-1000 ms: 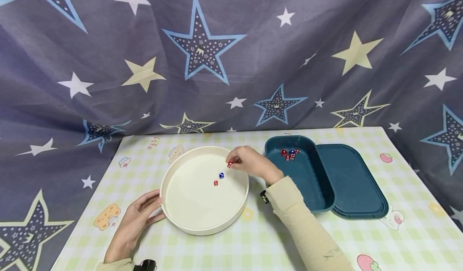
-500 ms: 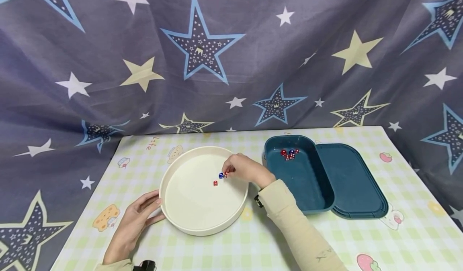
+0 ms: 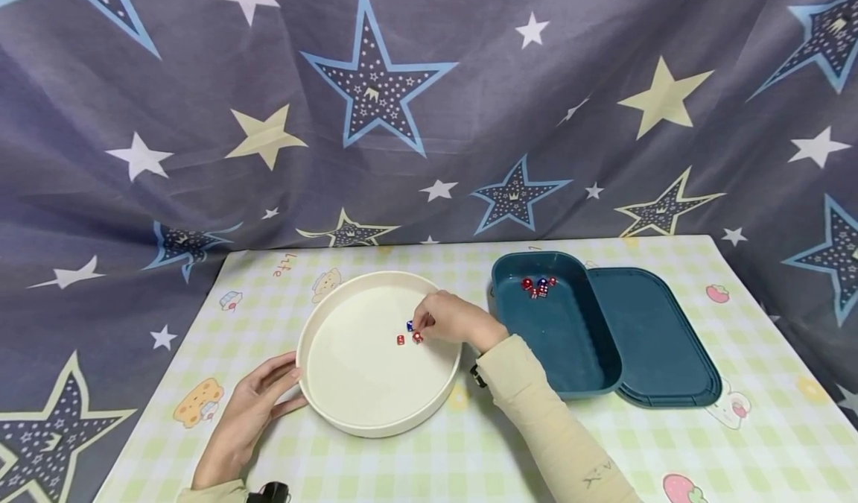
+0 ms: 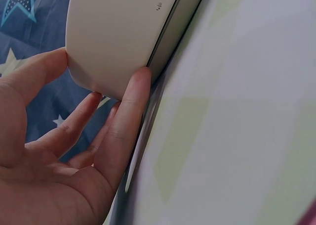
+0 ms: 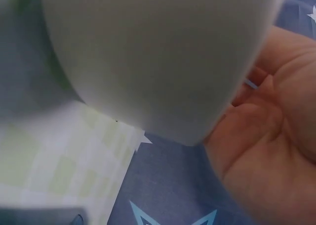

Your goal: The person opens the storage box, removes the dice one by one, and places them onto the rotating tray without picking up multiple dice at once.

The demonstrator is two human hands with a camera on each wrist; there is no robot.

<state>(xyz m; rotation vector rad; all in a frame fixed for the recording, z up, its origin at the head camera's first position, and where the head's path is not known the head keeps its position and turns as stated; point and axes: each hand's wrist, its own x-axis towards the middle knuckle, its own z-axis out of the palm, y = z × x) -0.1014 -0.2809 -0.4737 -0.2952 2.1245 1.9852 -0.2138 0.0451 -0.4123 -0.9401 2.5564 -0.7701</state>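
In the head view my right hand (image 3: 452, 318) reaches over the rim of a round cream tray (image 3: 355, 376). Its fingertips pinch a red die (image 3: 418, 337) low over the tray floor. Beside those fingertips lies a blue die (image 3: 410, 326), partly covered by them. Another red die (image 3: 400, 340) sits just left of the held one. Against the tray's left side, my left hand (image 3: 251, 406) rests with spread, fairly straight fingers touching the wall. The left wrist view shows these fingertips on the cream wall (image 4: 118, 42). In the right wrist view the tray wall (image 5: 158, 62) hides my right fingertips.
Right of the tray stands a dark teal box (image 3: 563, 339), with several red and blue dice (image 3: 541, 290) near its far end. Its flat lid (image 3: 660, 339) lies beside it, on the checked tablecloth (image 3: 375, 473). A star-patterned curtain (image 3: 429, 115) hangs behind the table.
My right hand has carried the red die down and slightly left, toward the near side of the blue die. My left hand has stayed against the tray.
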